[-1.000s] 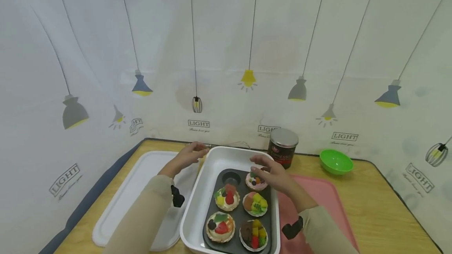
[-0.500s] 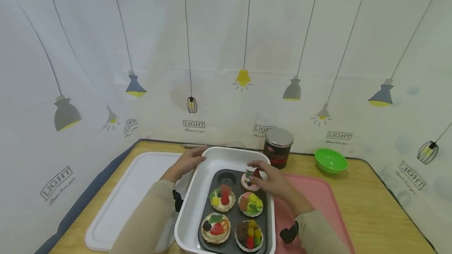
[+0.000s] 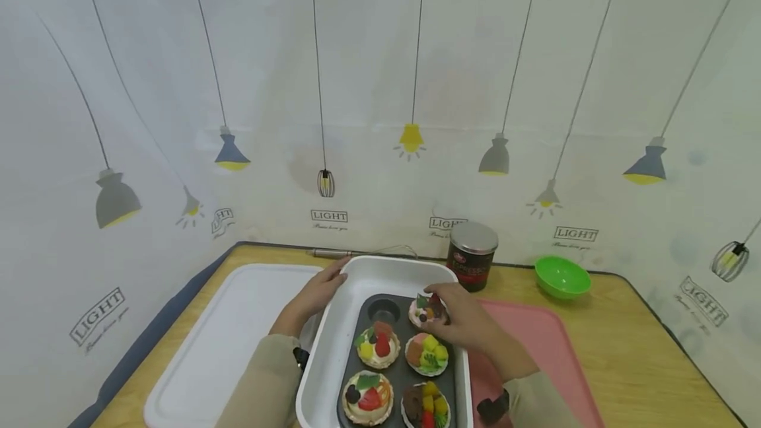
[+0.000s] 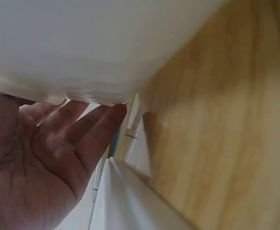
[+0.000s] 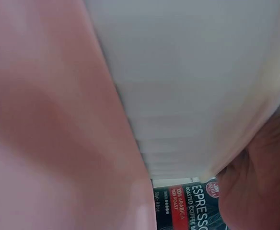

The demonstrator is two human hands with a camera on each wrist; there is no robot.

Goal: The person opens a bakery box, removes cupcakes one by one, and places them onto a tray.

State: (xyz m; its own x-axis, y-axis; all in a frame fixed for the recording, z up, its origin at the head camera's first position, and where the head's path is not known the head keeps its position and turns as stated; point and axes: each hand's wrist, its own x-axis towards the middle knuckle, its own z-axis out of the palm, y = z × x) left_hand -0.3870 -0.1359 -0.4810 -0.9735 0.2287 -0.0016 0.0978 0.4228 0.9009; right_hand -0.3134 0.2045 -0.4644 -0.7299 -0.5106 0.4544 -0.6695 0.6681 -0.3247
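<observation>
A deep white tray [image 3: 324, 342] holds a dark muffin tin [image 3: 360, 326] with several fruit-topped tarts in its cups. In the head view my right hand [image 3: 470, 322] holds the pink-and-white fruit tart [image 3: 423, 312] in the far right cup, thumb on the near side, fingers on the far side. Those fingertips are out of sight in the right wrist view. My left hand [image 3: 315, 292] grips the tray's far left rim; in the left wrist view several fingers of the left hand [image 4: 58, 153] reach under the rim, while the thumb goes over it.
White lid-like board [image 3: 220, 335] on the left, pink board [image 3: 535, 342] to the right. Behind the tray stand an espresso tin [image 3: 471, 263] and a whisk [image 3: 333, 253]. A green bowl [image 3: 561, 277] sits back right, near the table's edge by the printed curtain.
My left hand has come down from above the tray's left side onto its rim. My right hand has lowered and closed around the far right tart. The head view has shifted slightly.
</observation>
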